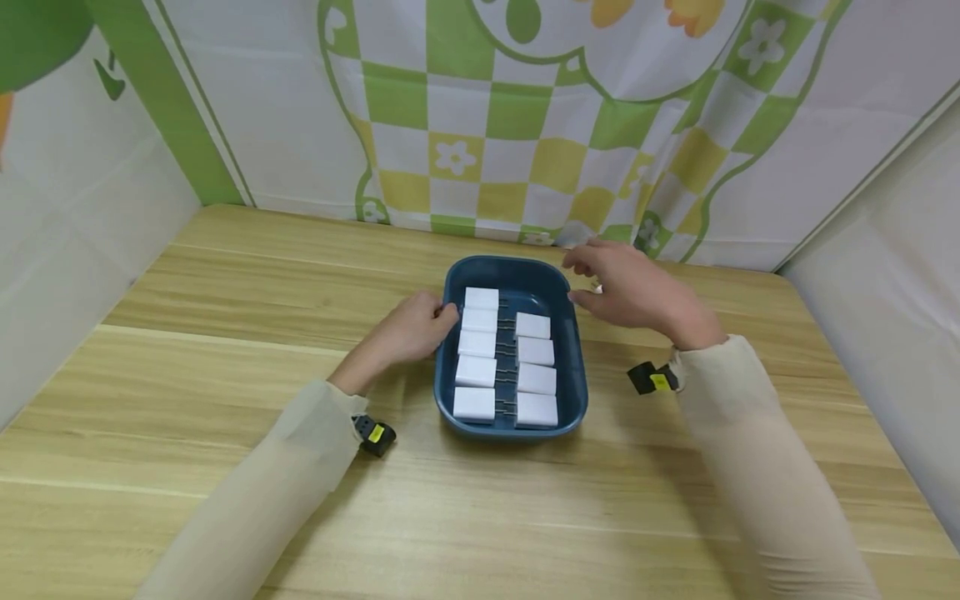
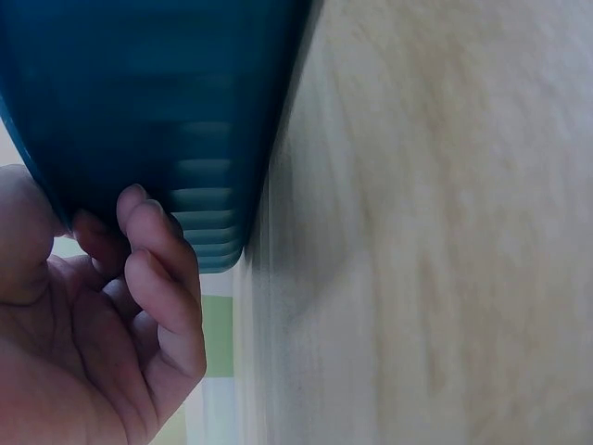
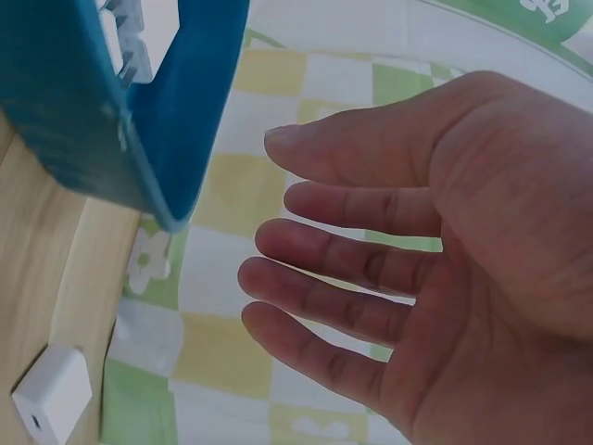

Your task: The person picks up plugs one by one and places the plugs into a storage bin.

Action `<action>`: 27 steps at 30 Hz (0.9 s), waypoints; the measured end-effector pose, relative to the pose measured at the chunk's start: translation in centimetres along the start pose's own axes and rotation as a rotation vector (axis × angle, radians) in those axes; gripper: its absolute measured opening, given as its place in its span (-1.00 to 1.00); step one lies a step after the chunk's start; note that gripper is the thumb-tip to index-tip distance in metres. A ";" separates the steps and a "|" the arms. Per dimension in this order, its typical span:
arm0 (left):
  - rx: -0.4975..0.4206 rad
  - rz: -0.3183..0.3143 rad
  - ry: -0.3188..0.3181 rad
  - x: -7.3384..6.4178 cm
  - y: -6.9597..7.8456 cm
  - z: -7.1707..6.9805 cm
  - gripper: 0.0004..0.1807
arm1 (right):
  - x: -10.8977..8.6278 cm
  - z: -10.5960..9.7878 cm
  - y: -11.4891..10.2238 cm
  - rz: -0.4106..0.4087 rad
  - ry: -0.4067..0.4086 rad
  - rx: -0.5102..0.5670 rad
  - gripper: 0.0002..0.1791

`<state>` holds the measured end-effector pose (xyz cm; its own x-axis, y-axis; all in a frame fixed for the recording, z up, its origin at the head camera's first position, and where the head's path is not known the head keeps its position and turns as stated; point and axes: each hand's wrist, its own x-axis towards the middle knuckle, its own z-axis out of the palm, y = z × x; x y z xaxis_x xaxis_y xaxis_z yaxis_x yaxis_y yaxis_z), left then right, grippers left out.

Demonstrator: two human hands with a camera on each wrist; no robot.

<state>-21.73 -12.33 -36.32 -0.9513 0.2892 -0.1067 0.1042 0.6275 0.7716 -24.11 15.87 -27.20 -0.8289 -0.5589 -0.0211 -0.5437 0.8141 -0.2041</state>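
A dark blue plastic bin (image 1: 575, 375) stands on the table, holding several white power adapters (image 1: 476, 343) in two columns, their metal prongs turned toward the middle. My left hand (image 1: 408, 327) pinches the bin's left rim; in the left wrist view its thumb is over the edge and its curled fingers lie against the outer wall (image 2: 111, 83). My right hand (image 1: 641, 287) hovers by the bin's far right corner, apart from it. Its fingers (image 3: 324, 250) are loosely extended with nothing between them. Another white adapter (image 3: 53, 394) lies on the table outside the bin, mostly hidden in the head view.
The wood-grain table (image 1: 480, 517) runs back to a hanging cloth (image 1: 517, 167) with green and yellow checks. White cloth walls (image 1: 900, 233) close in the left and right sides. Each wrist carries a small black camera (image 1: 375, 435).
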 end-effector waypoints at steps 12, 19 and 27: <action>-0.010 -0.009 -0.005 -0.1 0.1 0.0 -0.54 | 0.3 0.1 2.7 0.030 -0.004 0.034 -0.55; -0.009 -0.009 -0.004 -0.2 0.1 0.0 -0.55 | 0.9 0.8 4.7 0.078 -0.023 0.020 -0.55; -0.005 -0.009 -0.004 -0.1 0.0 0.0 -0.55 | 1.4 1.4 6.5 0.120 -0.077 0.019 -0.48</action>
<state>-21.65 -12.34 -36.28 -0.9510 0.2865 -0.1160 0.0944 0.6265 0.7737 -28.65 20.16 -29.96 -0.8750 -0.4688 -0.1210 -0.4381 0.8730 -0.2143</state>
